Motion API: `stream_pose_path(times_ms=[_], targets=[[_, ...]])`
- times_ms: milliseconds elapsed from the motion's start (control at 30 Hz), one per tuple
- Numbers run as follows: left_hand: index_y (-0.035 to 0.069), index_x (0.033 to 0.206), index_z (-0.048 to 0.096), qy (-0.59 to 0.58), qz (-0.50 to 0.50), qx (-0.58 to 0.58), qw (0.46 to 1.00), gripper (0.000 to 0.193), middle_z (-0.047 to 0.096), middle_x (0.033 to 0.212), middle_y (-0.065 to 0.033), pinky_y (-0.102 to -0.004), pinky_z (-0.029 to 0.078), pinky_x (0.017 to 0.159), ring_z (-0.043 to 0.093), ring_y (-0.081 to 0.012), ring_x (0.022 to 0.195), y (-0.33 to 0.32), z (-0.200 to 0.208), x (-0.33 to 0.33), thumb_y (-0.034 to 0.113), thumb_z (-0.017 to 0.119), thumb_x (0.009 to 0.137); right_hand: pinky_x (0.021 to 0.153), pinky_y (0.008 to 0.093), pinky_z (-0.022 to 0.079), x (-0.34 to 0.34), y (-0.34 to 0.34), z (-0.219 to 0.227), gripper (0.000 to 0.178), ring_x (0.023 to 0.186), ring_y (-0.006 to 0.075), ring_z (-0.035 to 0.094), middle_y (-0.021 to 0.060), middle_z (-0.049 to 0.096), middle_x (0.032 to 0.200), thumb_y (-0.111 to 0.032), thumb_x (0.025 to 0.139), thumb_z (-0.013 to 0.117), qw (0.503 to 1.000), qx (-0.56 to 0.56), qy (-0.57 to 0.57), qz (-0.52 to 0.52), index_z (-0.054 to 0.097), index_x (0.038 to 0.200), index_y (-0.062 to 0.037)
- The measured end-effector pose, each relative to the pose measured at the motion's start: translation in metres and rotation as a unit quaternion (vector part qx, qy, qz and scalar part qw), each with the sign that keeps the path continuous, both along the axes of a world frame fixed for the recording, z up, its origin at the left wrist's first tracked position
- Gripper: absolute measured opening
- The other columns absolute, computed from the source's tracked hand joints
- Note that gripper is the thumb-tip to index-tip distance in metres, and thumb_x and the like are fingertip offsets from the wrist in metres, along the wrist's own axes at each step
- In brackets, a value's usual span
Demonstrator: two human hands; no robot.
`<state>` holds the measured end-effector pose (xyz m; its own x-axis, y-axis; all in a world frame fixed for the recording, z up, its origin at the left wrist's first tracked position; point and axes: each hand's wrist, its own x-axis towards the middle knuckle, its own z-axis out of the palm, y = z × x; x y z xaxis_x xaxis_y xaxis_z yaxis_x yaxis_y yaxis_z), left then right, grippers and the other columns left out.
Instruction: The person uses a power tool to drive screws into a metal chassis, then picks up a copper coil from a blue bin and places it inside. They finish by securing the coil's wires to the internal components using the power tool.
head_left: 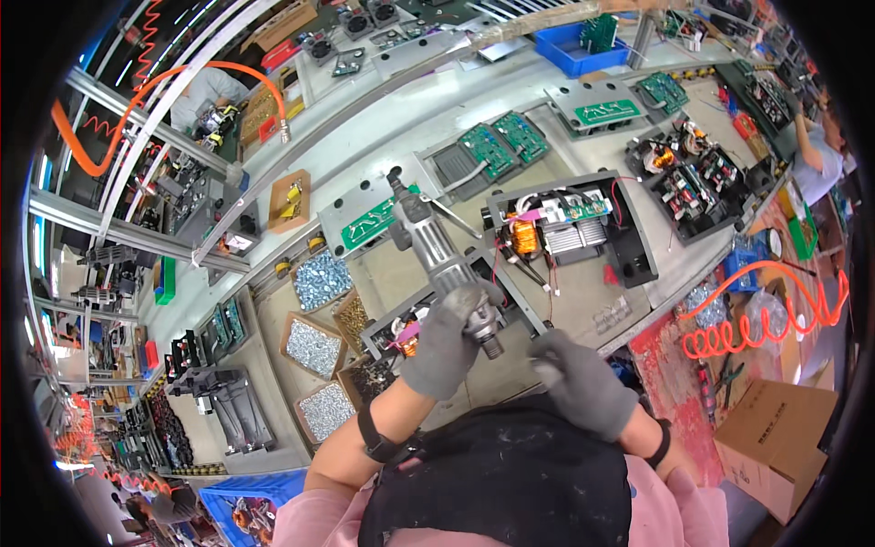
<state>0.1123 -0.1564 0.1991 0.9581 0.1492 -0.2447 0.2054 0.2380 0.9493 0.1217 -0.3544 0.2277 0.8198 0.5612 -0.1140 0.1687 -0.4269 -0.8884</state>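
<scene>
My left hand (445,345), in a grey glove, is closed around the lower body of a silver air screwdriver (441,253). The tool's dark tip points away from me, and a threaded metal end sticks out below the hand. Under the tool lies a black housing (512,294) with wiring and a copper coil, partly hidden by my hand. My right hand (588,387), also gloved, hovers by the housing's near right corner. Its fingers look bent but are blurred, and what they may hold does not show. Beyond the tool is a green circuit board (369,226) on a metal plate.
Right of the tool stands another black housing (643,260) with a coil and heatsink. Screw trays (314,345) sit at left. More green boards (492,155) line the back. An orange coiled hose (766,314) and cardboard box (775,438) are at right. Other people work nearby.
</scene>
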Motion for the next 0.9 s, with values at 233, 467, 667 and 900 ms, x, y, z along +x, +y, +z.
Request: stream_pose_path(times_ms=[233, 467, 667, 900], targets=[[0.005, 0.104, 0.058, 0.026, 0.034, -0.173, 0.984, 0.044, 0.054, 0.084, -0.0024, -0.0306, 0.047, 0.067, 0.053, -0.0122, 0.074, 0.017, 0.024, -0.001, 0.047, 0.051, 0.091, 0.067, 0.0468, 0.044, -0.001, 0.051, -0.001, 0.022, 0.078, 0.0455, 0.057, 0.0256, 0.059, 0.077, -0.018, 0.091, 0.053, 0.996, -0.045, 0.017, 0.069, 0.052, 0.104, -0.0001], [0.003, 0.106, 0.058, -0.076, 0.026, 0.037, 0.996, 0.039, 0.056, 0.095, -0.0050, -0.0287, 0.046, 0.074, 0.055, -0.0153, 0.085, 0.055, 0.017, -0.012, 0.038, 0.051, 0.091, 0.063, 0.0428, 0.046, -0.007, 0.087, -0.020, 0.027, 0.069, 0.0337, 0.062, 0.0192, 0.062, 0.079, -0.023, 0.093, 0.053, 0.992, -0.045, 0.086, 0.080, 0.050, 0.109, -0.0007], [0.001, 0.100, 0.061, -0.066, 0.013, 0.126, 0.990, 0.034, 0.060, 0.089, -0.0043, -0.0255, 0.044, 0.066, 0.053, -0.0102, 0.076, 0.071, 0.033, -0.002, 0.032, 0.048, 0.094, 0.046, 0.0215, 0.035, -0.020, 0.119, -0.013, 0.023, 0.053, 0.0043, 0.042, -0.0011, 0.054, 0.070, -0.031, 0.098, 0.047, 0.892, 0.158, 0.417, 0.077, 0.052, 0.104, -0.0090], [0.001, 0.097, 0.060, 0.042, 0.052, -0.050, 0.996, 0.042, 0.059, 0.084, -0.0035, -0.0258, 0.045, 0.060, 0.053, -0.0116, 0.069, 0.057, -0.011, -0.016, 0.042, 0.050, 0.093, 0.039, 0.0179, 0.025, -0.045, 0.109, -0.025, 0.035, 0.051, 0.0032, 0.037, -0.0007, 0.048, 0.071, -0.036, 0.096, 0.052, 0.836, 0.243, 0.488, 0.052, 0.050, 0.112, -0.0049]])
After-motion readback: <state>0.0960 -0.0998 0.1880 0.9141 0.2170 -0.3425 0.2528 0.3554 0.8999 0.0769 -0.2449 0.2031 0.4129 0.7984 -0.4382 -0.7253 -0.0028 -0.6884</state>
